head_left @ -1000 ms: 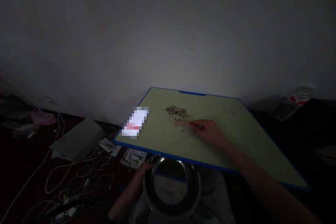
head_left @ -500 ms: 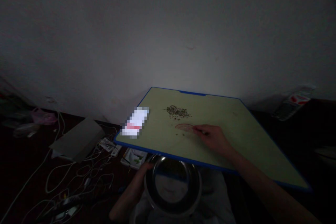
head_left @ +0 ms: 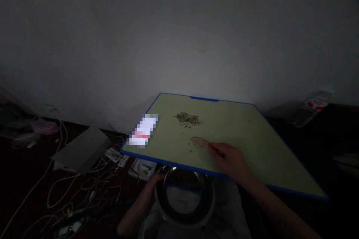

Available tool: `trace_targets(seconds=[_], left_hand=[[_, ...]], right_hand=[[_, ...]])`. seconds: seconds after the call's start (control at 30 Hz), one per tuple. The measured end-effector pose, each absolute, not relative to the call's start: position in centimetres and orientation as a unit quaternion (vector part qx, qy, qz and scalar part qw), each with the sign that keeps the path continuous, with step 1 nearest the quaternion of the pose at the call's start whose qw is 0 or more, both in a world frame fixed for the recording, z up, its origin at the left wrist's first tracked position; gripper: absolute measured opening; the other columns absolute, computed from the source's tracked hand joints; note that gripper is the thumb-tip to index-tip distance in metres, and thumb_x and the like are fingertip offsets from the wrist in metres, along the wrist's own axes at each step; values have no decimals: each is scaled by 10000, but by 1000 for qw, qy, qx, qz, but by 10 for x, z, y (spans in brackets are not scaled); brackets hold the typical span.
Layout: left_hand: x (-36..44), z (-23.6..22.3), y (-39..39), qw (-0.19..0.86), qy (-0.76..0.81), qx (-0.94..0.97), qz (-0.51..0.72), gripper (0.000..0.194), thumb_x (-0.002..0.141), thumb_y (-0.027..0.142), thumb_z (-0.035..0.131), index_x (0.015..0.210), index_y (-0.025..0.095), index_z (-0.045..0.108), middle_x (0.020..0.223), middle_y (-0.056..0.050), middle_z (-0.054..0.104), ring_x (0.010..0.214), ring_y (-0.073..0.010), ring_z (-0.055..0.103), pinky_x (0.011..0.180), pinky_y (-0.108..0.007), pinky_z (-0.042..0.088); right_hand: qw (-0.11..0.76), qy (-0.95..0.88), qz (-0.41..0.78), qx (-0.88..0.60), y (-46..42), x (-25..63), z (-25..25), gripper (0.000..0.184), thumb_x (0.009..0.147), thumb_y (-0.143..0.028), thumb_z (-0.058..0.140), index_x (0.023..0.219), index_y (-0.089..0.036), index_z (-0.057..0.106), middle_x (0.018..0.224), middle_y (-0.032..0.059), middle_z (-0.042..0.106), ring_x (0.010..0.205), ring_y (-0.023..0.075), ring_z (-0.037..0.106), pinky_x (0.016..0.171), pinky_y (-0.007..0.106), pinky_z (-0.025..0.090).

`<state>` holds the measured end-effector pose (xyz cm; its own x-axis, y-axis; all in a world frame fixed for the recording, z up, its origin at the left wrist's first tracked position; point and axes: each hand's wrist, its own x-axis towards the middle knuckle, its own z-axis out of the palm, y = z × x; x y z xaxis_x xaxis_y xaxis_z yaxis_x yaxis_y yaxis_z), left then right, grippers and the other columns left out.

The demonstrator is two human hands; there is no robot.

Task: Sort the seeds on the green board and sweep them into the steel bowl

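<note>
A pale green table with a blue rim (head_left: 252, 134) stands in front of me in dim light. A small heap of dark seeds (head_left: 188, 119) lies near its far middle. My right hand (head_left: 231, 160) rests on the table near its front edge, fingers closed on a small flat pinkish scraper (head_left: 199, 141) that lies on the surface with a few loose seeds beside it. My left hand (head_left: 150, 190) grips the rim of a shiny metal bowl (head_left: 183, 198) held just below the table's front edge.
A blurred white and pink object (head_left: 142, 130) lies on the table's left corner. On the dark floor at left are tangled white cables (head_left: 84, 194), a grey flat box (head_left: 82, 148) and small packets (head_left: 143, 168). A plain wall stands behind the table.
My right hand has drawn the pinkish scraper back from the seed heap toward the table's front edge. The bowl and my left hand have stayed in place.
</note>
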<state>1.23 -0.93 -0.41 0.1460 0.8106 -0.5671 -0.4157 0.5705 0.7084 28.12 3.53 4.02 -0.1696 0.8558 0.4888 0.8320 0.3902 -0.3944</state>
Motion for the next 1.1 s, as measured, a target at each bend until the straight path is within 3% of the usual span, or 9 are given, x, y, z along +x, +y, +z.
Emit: trace_targets(seconds=[0.13,0.37,0.53,0.67,0.8,1.1], left_hand=[[12,-1,-7,743,513,179,392,193,746,319,576,700,167,684,650,-43,742,694,-244,684,750,-342,465],[8,-10,-4,729,528,162,405,186,738,313,613,825,167,689,651,-24,740,698,-230,675,774,-335,453],[13,-5,-6,730,515,158,420,160,731,299,613,672,163,675,580,-11,703,603,-194,622,686,-302,447],[13,-4,-7,723,516,169,428,141,735,271,612,684,164,688,552,7,682,576,-175,590,690,-291,447],[10,-6,-6,714,525,186,425,167,734,281,608,697,150,704,637,-17,716,674,-196,618,721,-299,446],[13,-2,-6,716,534,172,416,177,729,306,612,622,172,659,544,5,684,572,-179,609,670,-300,447]], right_hand=[[324,-771,31,-547,44,279,40,270,902,-268,485,955,-190,738,909,86,745,765,215,700,725,338,558],[301,-817,61,-487,44,278,46,254,915,-257,486,972,-201,727,875,64,739,759,184,683,716,298,537],[297,-842,82,-442,24,272,49,253,926,-238,474,978,-204,719,853,60,730,740,169,664,677,285,529],[287,-858,64,-421,10,265,46,273,934,-239,450,973,-211,719,813,62,721,708,169,646,649,297,523],[301,-861,66,-406,2,261,44,265,935,-232,451,1006,-209,705,832,60,718,725,164,639,655,291,520],[302,-807,18,-506,56,272,57,271,918,-287,475,946,-220,736,879,61,742,743,183,680,709,294,524]])
